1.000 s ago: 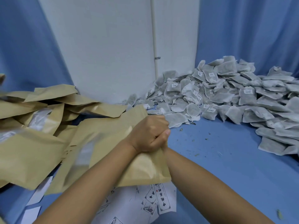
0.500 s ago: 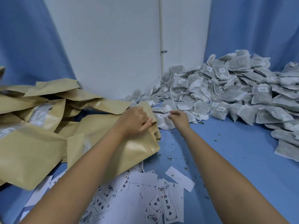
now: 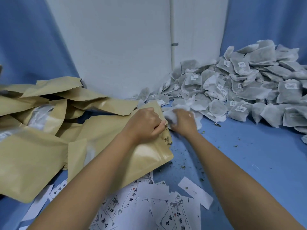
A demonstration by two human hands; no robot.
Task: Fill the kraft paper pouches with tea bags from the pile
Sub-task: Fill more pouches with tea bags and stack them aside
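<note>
Left hand: Your left hand [image 3: 146,123] had its fingers curled tight on the top edge of a kraft pouch [image 3: 149,156], by its mouth.
Right hand: Your right hand [image 3: 184,121] was curled round a soft white tea bag [image 3: 167,113]. It was just beside your left hand and the pouch's mouth.
Pouch: It lay on the table in front of you, on top of a few more flat ones, with its mouth end toward the wall.
Tea bag pile: The big gray-white pile [image 3: 249,90] sat at the back right, up against the curtain. Its near edge reached your right hand.
Stickers: Many tea bags had a small white sticker [image 3: 289,85] with dark print. The print was too small to read.
Paper slips: White slips [image 3: 176,214] lay scattered close to you. They had big black characters in a thin frame and a little red mark. I could not read the words.
Other pouches: A messy heap of brown pouches [image 3: 33,155] filled the left side. Some had a see-through window.
Table: The blue table [image 3: 249,163] had tiny green crumbs [image 3: 182,167] on it.
Room: Behind was a white wall [image 3: 116,47] with a thin white pipe [image 3: 172,30] going up it. Blue curtains [image 3: 25,39] hung on both sides.
</note>
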